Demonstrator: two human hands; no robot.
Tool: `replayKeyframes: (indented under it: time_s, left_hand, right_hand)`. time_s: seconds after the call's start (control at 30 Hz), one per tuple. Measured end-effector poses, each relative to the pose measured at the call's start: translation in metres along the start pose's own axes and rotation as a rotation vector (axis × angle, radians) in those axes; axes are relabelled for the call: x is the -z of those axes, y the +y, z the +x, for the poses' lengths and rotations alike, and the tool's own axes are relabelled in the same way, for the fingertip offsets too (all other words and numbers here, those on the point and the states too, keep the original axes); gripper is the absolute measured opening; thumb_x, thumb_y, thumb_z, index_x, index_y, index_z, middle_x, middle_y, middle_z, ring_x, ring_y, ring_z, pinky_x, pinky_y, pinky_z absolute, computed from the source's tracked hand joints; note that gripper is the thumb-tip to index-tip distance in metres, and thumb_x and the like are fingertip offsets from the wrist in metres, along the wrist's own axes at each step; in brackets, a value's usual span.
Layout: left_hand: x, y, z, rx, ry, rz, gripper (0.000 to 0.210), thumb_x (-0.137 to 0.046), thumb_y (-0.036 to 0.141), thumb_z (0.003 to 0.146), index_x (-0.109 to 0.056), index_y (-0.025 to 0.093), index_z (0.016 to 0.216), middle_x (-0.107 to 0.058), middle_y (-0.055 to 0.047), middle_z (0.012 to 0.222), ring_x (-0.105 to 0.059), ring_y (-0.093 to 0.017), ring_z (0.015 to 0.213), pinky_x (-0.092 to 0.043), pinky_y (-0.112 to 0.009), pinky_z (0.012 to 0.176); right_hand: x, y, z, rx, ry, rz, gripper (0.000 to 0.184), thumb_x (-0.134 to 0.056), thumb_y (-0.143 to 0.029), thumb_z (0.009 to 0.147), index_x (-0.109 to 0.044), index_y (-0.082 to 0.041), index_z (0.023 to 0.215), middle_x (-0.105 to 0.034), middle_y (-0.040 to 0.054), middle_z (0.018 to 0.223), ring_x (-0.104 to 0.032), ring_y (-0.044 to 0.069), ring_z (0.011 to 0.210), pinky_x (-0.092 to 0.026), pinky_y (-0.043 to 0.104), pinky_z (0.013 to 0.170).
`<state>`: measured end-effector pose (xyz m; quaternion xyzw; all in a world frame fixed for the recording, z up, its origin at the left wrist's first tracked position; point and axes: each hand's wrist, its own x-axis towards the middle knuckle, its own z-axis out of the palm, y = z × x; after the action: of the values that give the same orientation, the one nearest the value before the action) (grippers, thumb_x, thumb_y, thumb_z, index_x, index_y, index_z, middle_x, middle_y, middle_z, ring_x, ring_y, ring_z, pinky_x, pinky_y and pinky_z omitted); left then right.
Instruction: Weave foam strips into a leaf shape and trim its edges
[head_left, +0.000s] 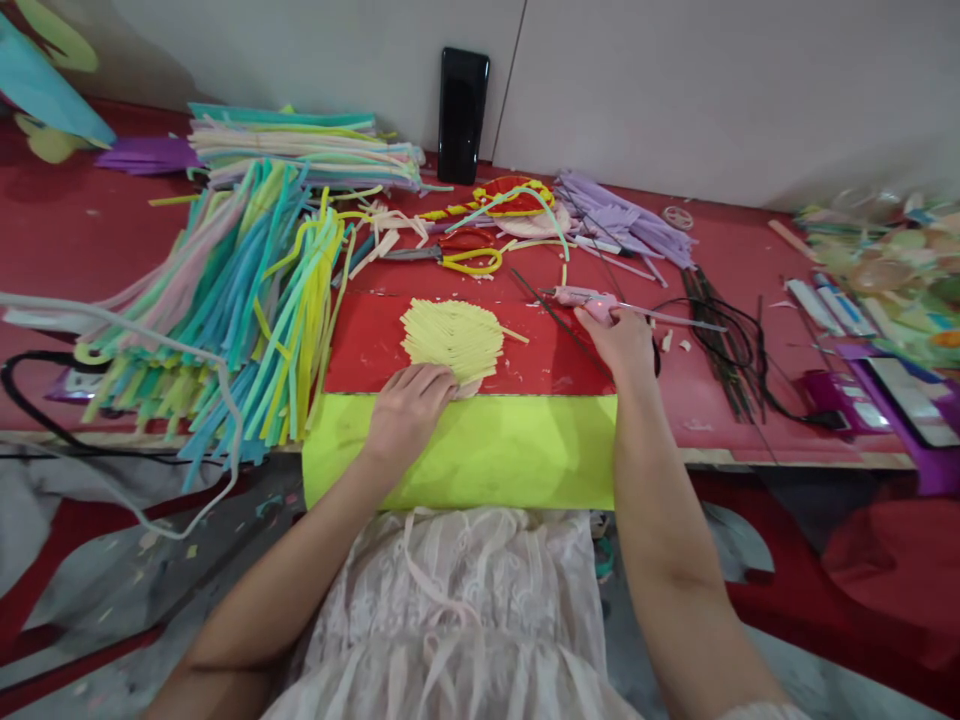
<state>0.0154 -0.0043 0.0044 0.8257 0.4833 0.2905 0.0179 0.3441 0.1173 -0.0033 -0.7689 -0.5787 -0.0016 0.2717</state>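
Pale yellow leaf-shaped piece (pixel 450 335), built of slanting strips, lies on a red board (pixel 360 350) on the table (pixel 750 240); take it as the clock's centre, with 12 pointing toward the wall (pixel 675 90). From the left, a big bunch of multicoloured fuzzy stems (pixel 232 270) spreads at 9 to 10 o'clock, with a second bundle (pixel 300 150) between 10 and 11. At 7 o'clock the left hand (pixel 412 410) rests its fingers, side by side, on the piece's lower edge; I cannot tell whether the thumb pinches it. A yellow-green sheet (pixel 517 450) spans 6 o'clock. Toward 12 lie yellow-handled scissors (pixel 472 261), and beyond them a black phone (pixel 463 115) leans on the wall. Lilac stems (pixel 630 220) lie at 2. At 3 o'clock the right hand (pixel 619 340) is closed around a pink glue gun (pixel 581 298), nozzle toward 9. Farther out at 3, dark thin sticks (pixel 720 350) lie beside a black cable (pixel 761 350).
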Motion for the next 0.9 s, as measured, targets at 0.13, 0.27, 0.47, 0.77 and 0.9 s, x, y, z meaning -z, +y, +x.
replayKeyframes:
  time_s: [0.13, 0.27, 0.47, 0.77, 0.9]
  left_hand:
    - [-0.001, -0.004, -0.001, 0.003, 0.012, 0.002, 0.021, -0.046, 0.021, 0.096, -0.065, 0.020, 0.104, -0.069, -0.007, 0.104, -0.062, -0.021, 0.097, -0.049, -0.037, 0.087]
    - [-0.002, -0.009, 0.000, -0.007, -0.006, -0.002, 0.021, -0.046, 0.022, 0.097, -0.065, 0.021, 0.105, -0.069, -0.006, 0.104, -0.063, -0.020, 0.098, -0.050, -0.036, 0.088]
    - [-0.002, -0.009, 0.001, -0.032, -0.023, 0.014, 0.019, -0.047, 0.025, 0.097, -0.065, 0.021, 0.100, -0.069, -0.005, 0.102, -0.063, -0.019, 0.096, -0.051, -0.034, 0.086]
    - [-0.001, -0.010, 0.005, 0.056, 0.021, -0.149, 0.017, -0.051, 0.028, 0.095, -0.068, 0.022, 0.095, -0.070, -0.004, 0.096, -0.063, -0.019, 0.092, -0.052, -0.035, 0.084]
    - [-0.002, -0.014, 0.006, 0.059, 0.025, -0.190, 0.016, -0.053, 0.027, 0.094, -0.068, 0.022, 0.095, -0.070, -0.004, 0.094, -0.062, -0.019, 0.090, -0.052, -0.035, 0.083]
  right_hand:
    - [-0.011, -0.010, -0.003, -0.116, 0.014, -0.019, 0.044, -0.067, -0.044, 0.072, -0.062, -0.010, 0.101, -0.063, 0.0190, 0.106, -0.057, 0.030, 0.101, -0.042, 0.048, 0.092]
    - [-0.009, -0.012, -0.006, -0.181, 0.095, 0.063, 0.041, -0.066, -0.038, 0.072, -0.060, -0.012, 0.102, -0.062, 0.0172, 0.105, -0.058, 0.030, 0.098, -0.044, 0.046, 0.088]
    - [0.009, -0.012, -0.005, -0.125, 0.363, 0.099, 0.034, -0.060, -0.038, 0.080, -0.056, -0.016, 0.105, -0.062, 0.0124, 0.101, -0.059, 0.028, 0.096, -0.046, 0.046, 0.088]
    - [0.009, -0.015, -0.020, -0.013, 0.265, 0.093, 0.041, -0.061, -0.049, 0.078, -0.058, -0.018, 0.104, -0.065, 0.0103, 0.094, -0.061, 0.027, 0.086, -0.047, 0.044, 0.081]
    - [-0.001, -0.015, -0.026, 0.006, 0.192, 0.152, 0.041, -0.062, -0.048, 0.076, -0.059, -0.018, 0.104, -0.066, 0.0098, 0.095, -0.061, 0.025, 0.085, -0.048, 0.040, 0.080]
